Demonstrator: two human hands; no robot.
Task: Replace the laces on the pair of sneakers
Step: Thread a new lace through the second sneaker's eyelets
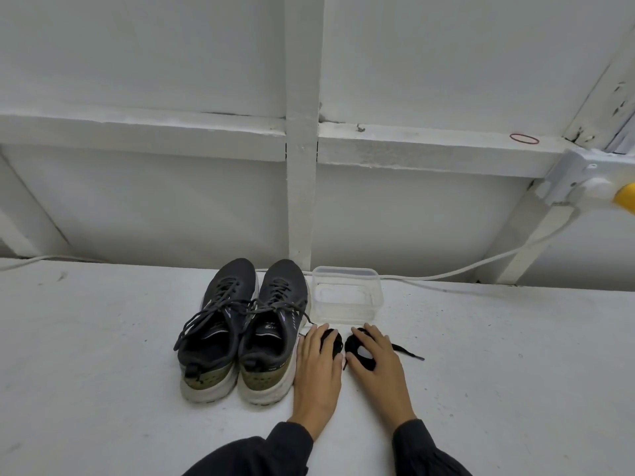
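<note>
Two dark grey sneakers stand side by side on the white surface, heels toward me: the left sneaker [213,324] and the right sneaker [271,328], both laced with untied grey laces [220,310]. To their right lie two bundles of black laces. My left hand [318,369] rests flat with its fingers on the left bundle [335,341]. The right bundle [360,350] lies under the fingers of my right hand [378,365], and one lace end [409,352] trails out to the right.
An empty clear plastic container [347,297] stands just behind the bundles, next to the right sneaker. A white cable [481,262] runs along the back edge by the white wall frame. A red rubber band [524,139] lies on the ledge.
</note>
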